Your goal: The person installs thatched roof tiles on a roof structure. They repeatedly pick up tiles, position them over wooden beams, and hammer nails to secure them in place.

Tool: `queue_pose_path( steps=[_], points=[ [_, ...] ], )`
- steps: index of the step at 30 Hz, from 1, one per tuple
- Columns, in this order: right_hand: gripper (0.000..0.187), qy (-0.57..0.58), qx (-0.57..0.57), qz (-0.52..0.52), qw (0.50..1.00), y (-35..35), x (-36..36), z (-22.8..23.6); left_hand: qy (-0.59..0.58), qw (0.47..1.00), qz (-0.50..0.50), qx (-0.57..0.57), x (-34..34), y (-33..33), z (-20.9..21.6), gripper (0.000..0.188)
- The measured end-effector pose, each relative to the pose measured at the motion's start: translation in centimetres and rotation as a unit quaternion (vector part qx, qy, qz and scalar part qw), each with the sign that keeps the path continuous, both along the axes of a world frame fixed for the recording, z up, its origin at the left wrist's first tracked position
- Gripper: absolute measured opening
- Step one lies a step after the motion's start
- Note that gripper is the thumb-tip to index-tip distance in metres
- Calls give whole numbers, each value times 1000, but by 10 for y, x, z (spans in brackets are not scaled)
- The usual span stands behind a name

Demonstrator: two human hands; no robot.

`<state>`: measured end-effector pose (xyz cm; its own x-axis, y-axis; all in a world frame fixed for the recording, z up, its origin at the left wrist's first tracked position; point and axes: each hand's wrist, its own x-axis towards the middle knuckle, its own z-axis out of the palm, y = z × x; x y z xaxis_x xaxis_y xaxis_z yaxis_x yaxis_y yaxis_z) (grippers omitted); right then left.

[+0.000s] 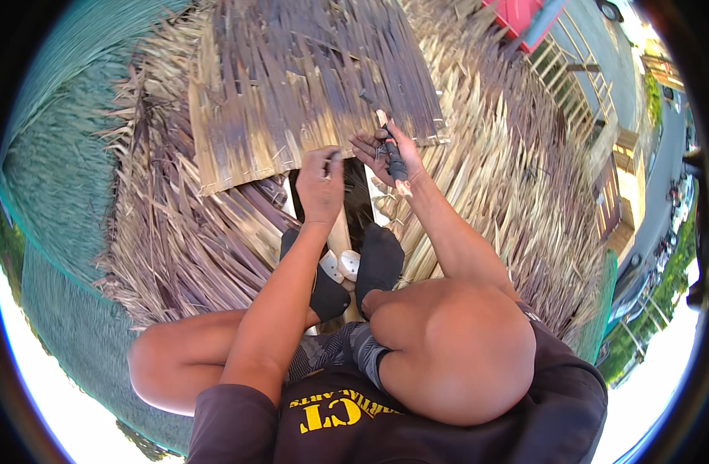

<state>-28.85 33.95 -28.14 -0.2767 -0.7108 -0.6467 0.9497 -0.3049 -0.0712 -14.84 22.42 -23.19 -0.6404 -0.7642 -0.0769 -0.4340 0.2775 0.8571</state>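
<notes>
My right hand [406, 157] is turned palm up, its fingers partly spread. Across it, under the thumb, lies a slim tool with a dark grip [395, 158]; blur hides its exact kind. Small dark bits seem to lie near the fingers, too small to name. Just left of it, my left hand [321, 189] is closed with fingers pinched; what they hold, if anything, I cannot make out. Both hands are over the lower edge of a panel of dried palm thatch [316, 85], stitched along that edge. Beneath them is a dark gap [358, 193] between the leaves.
My feet in black socks [379, 259] brace beside the gap, near white pieces with holes [348, 264]. Layered thatch [509, 155] slopes away on both sides. Green netting [68, 155] hangs at the left. A wooden railing [571, 69] and a road [660, 185] lie below on the right.
</notes>
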Motion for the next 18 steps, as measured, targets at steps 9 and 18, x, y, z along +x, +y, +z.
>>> queue_pose_path(
  steps=[9, 18],
  points=[
    [48, -19, -77, 114, 990, -83, 18, 9, -162, 974, -109, -119, -8, -36, 30, 16],
    [40, 56, 33, 249, 966, -140, -16, 35, 16, 983, -185, 1, -6, -104, 30, 19]
  ],
)
